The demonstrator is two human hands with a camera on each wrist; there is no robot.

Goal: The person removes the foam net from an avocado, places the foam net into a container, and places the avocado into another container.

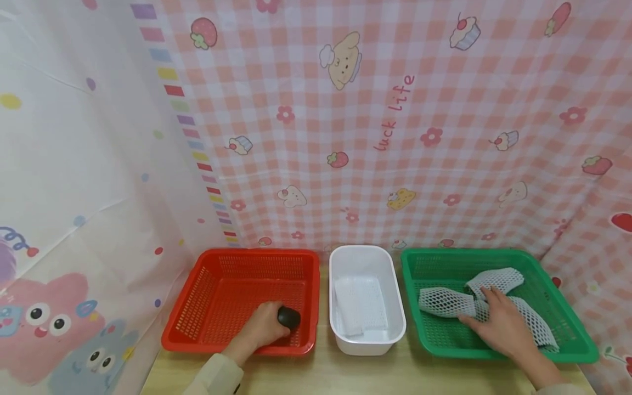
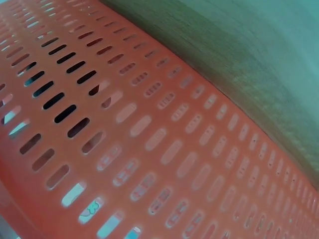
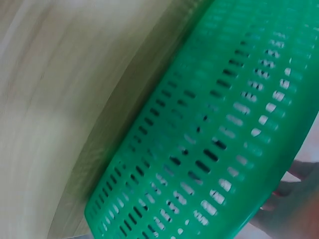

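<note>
In the head view my left hand (image 1: 264, 327) grips a dark, smooth, rounded object, avocado-like in look (image 1: 288, 317), inside the red basket (image 1: 317, 307). Over at the right, my right hand (image 1: 504, 323) reaches into the green basket (image 1: 410, 285), thumb and fingers spread over white foam net sleeves. One net sleeve (image 1: 446, 303) lies left of the fingers, another net sleeve (image 1: 498, 280) behind them, and a third net sleeve (image 1: 535, 323) partly under the hand. In the right wrist view, blurred fingers (image 3: 289, 199) show past the green basket's rim; basket wall hides the left hand's work in its wrist view.
Between the baskets stands a white plastic tub (image 1: 367, 346) with flat white foam sleeves (image 1: 360, 304) inside. All three containers sit on a light wooden table (image 1: 345, 378). A pink checked cloth (image 1: 306, 137) hangs close behind them, and pale printed cloth (image 1: 89, 219) closes the left side.
</note>
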